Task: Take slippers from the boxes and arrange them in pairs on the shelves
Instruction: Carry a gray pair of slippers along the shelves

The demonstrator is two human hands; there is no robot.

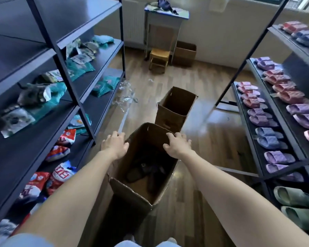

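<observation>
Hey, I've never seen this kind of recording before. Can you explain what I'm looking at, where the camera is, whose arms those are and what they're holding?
There is no machine here. A person wears a wide-angle camera on the head, so you look down along their own bare arms. This is the only view.

The left hand and right hand each grip the top edge of an open cardboard box standing on the wooden floor. Dark slippers lie at its bottom. A second box, also open, stands just beyond; its inside is mostly hidden.

The right shelves already carry paired slippers in purple, pink, blue and green. The left shelves hold bagged goods.
</observation>
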